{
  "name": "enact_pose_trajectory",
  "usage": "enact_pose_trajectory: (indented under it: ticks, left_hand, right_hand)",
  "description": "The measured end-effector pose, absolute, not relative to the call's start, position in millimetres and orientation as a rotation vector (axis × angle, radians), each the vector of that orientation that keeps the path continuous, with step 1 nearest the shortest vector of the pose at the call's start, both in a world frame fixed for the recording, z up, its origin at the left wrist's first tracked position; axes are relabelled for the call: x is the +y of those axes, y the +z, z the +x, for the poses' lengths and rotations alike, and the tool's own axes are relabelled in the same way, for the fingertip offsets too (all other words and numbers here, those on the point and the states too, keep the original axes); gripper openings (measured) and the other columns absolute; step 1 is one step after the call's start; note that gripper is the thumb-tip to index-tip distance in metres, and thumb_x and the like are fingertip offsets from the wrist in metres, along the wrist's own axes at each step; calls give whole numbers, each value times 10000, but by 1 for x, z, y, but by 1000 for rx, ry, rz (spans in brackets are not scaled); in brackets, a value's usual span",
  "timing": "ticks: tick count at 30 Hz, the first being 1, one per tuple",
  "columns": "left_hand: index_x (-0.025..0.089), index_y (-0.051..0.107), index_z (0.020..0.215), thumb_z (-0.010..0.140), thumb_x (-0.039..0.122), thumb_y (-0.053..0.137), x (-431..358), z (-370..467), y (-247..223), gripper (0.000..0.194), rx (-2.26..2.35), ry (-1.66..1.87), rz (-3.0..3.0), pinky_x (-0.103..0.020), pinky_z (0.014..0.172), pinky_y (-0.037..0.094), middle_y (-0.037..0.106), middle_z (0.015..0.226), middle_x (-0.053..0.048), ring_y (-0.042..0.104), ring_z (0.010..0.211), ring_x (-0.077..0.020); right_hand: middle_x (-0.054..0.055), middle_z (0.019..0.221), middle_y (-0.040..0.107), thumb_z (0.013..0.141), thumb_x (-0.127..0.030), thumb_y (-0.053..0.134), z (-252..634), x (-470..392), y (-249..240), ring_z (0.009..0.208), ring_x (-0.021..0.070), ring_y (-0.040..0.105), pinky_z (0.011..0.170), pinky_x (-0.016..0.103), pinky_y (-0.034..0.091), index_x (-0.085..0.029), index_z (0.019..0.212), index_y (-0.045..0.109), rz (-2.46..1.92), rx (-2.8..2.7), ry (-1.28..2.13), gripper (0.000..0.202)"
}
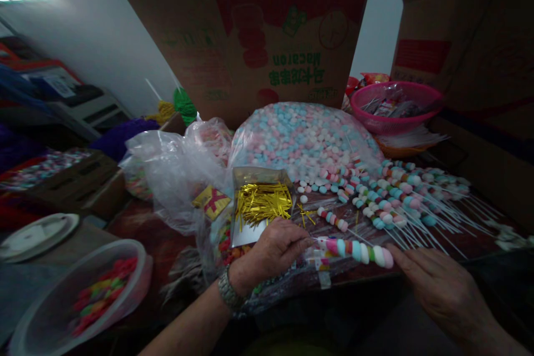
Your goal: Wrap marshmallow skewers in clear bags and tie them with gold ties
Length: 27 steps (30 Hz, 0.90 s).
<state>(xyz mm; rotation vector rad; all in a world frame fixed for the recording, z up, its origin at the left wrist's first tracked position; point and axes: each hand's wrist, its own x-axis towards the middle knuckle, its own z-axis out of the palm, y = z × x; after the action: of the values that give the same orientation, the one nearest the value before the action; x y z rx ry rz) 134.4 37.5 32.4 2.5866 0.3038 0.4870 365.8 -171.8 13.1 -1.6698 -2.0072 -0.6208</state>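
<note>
A marshmallow skewer (364, 252) with pastel pieces in a row lies level between my two hands. My left hand (276, 246), with a metal watch on the wrist, pinches its left end, where some clear printed plastic shows. At the other end, the fingers of my right hand (444, 286) close on the pink tip; part of that grip is hidden. Just beyond my left hand stands an open box of gold twist ties (265, 201). A shorter skewer (332, 219) rests on the table behind the held one.
A large clear bag of marshmallows (306, 136) fills the back. Many finished skewers (396, 200) are piled at right, below a pink basket (398, 105). A plastic tub (144, 278) with colourful pieces sits at left. Tall cardboard boxes (287, 44) wall off the rear.
</note>
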Motion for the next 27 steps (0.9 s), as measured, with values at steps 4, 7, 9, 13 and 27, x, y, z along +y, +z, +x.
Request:
enact_pose_trajectory:
  ticks: [4, 7, 9, 13, 27]
  left_hand:
    - [189, 619, 885, 920, 303, 360, 35, 142, 35, 285, 209, 438, 2685, -289, 708, 376, 673, 789, -28, 583, 742, -156]
    - [196, 585, 1030, 847, 532, 423, 32, 148, 37, 416, 185, 324, 2803, -310, 699, 383, 666, 842, -55, 591, 768, -197]
    - [181, 600, 974, 736, 660, 478, 29, 151, 35, 548, 186, 179, 2889, -322, 681, 397, 653, 771, -63, 596, 717, -219]
    - [196, 609, 772, 678, 632, 576, 22, 158, 20, 447, 230, -35, 2845, -257, 525, 382, 614, 620, -26, 592, 569, -201]
    - [242, 510, 999, 620, 324, 755, 24, 133, 18, 459, 991, 1161, 1275, -329, 838, 428, 588, 973, -25, 575, 903, -183]
  right_hand:
    - [69, 798, 673, 849, -70, 385, 360, -164, 4, 691, 153, 626, 625, 247, 482, -151, 1058, 613, -1734, -1959, -311, 319]
    - [51, 825, 673, 838, -88, 373, 351, -158, 0, 713, 140, 637, 622, 215, 494, -189, 1075, 610, -1768, -1896, -16, 350]
    - [37, 806, 666, 833, -95, 368, 343, -154, 1, 711, 137, 632, 618, 207, 489, -212, 1064, 615, -1776, -1901, 200, 357]
    - [23, 765, 657, 810, -85, 387, 326, -139, 1, 690, 138, 616, 612, 206, 454, -224, 957, 639, -1777, -1979, 449, 323]
    - [-19, 583, 519, 885, -396, 400, 299, -119, -17, 580, 133, 495, 543, 229, 361, -180, 658, 533, -1706, -1244, 909, 341]
